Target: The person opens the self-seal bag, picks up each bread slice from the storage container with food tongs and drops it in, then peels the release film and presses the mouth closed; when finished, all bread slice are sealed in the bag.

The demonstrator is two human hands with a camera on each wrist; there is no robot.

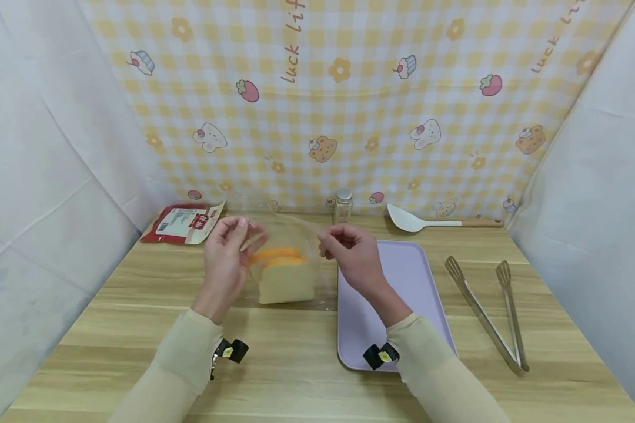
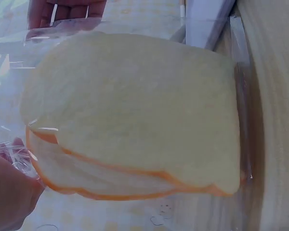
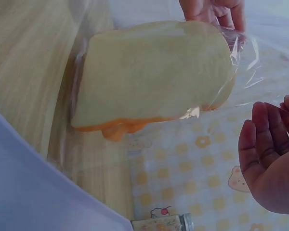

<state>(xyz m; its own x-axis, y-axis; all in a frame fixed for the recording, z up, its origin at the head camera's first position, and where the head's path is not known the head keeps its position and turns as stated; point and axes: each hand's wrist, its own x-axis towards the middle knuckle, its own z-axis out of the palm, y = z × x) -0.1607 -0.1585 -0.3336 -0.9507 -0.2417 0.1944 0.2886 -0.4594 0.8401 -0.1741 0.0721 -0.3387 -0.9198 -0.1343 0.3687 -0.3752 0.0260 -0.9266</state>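
Observation:
Slices of bread (image 1: 287,282) with orange crusts stand inside a clear plastic bag (image 1: 325,296) on the table. My left hand (image 1: 224,258) grips the bag's left side near its top, the film bunched at its fingers in the left wrist view. On the other side, my right hand (image 1: 353,255) pinches the bag's upper edge between thumb and fingers. The bread (image 2: 135,106) fills most of the left wrist view, its pale faces seen through the film. In the right wrist view, the bread (image 3: 154,77) lies between both hands, touched by neither palm.
A lilac tray (image 1: 402,270) lies under my right forearm. Metal tongs (image 1: 487,317) rest spread at the right. Behind are a white spatula (image 1: 413,222) with a wooden handle end, a small glass jar (image 1: 343,207), and a red and cream packet (image 1: 182,224) at the left.

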